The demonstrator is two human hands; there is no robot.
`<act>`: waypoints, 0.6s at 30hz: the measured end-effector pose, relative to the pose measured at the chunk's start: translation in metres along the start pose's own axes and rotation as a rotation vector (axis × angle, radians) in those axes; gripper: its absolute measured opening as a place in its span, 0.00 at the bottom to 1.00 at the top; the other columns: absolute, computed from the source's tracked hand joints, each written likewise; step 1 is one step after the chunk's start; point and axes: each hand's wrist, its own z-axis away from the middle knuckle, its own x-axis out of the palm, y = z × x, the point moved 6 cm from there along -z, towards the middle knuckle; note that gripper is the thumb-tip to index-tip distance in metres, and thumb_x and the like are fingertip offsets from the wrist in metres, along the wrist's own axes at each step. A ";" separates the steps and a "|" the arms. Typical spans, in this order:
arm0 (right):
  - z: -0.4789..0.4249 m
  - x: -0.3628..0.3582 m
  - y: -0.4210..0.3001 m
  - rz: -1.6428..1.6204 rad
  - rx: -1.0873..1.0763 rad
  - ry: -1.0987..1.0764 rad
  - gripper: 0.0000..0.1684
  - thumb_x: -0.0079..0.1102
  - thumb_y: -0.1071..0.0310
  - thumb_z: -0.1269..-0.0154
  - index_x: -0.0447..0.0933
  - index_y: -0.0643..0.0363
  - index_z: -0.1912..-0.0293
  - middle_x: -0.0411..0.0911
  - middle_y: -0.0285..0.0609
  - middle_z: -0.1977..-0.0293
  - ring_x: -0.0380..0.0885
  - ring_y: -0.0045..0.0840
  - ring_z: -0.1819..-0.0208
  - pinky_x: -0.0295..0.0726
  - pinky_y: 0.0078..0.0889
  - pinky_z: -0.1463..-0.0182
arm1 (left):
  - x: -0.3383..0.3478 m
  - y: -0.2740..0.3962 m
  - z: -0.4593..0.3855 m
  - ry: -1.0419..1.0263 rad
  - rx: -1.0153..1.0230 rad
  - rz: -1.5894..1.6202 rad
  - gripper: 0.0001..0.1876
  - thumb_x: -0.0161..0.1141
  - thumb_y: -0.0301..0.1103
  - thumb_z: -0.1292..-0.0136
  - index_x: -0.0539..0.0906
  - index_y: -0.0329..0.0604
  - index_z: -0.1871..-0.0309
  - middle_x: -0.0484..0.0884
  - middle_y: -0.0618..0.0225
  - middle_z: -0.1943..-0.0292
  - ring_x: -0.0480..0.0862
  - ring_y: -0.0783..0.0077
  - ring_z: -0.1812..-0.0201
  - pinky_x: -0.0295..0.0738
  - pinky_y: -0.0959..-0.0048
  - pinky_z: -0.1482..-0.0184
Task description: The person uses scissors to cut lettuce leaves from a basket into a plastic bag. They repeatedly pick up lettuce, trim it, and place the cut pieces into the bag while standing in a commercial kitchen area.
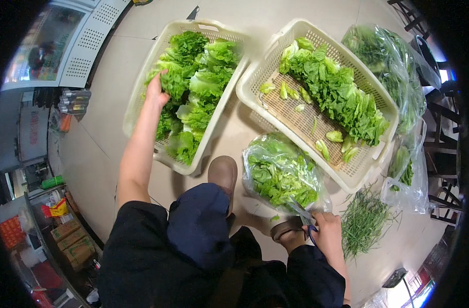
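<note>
Reaching into the left plastic crate (136, 104), my left hand (157, 90) is on a head of leafy lettuce (174, 82) at that crate's left side; the fingertips are partly hidden by the leaves. More lettuce heads (211, 82) lie in rows beside it. My right hand (326, 227) holds a pair of scissors (303, 215), blades pointing towards a clear plastic bag of cut lettuce leaves (282, 173) between the crates and my feet. Whether the blades are apart is hard to tell. The right crate (253, 82) holds a row of lettuce (330, 92) and several loose small leaves (292, 92).
Thin green stalks (367, 221) lie on the floor at the right. Behind the right crate are large clear bags of greens (392, 65) and a smaller bag (405, 173). Dark stools (442, 142) line the right edge. A shelf with cardboard boxes (73, 242) stands lower left.
</note>
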 end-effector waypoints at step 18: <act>-0.005 -0.016 0.017 -0.054 0.006 0.011 0.23 0.71 0.65 0.54 0.77 0.57 0.56 0.75 0.44 0.68 0.75 0.39 0.60 0.69 0.41 0.54 | -0.049 0.033 -0.106 0.964 0.412 -0.929 0.46 0.57 0.56 0.38 0.49 0.37 0.26 0.58 0.40 0.35 0.67 0.43 0.39 0.63 0.47 0.38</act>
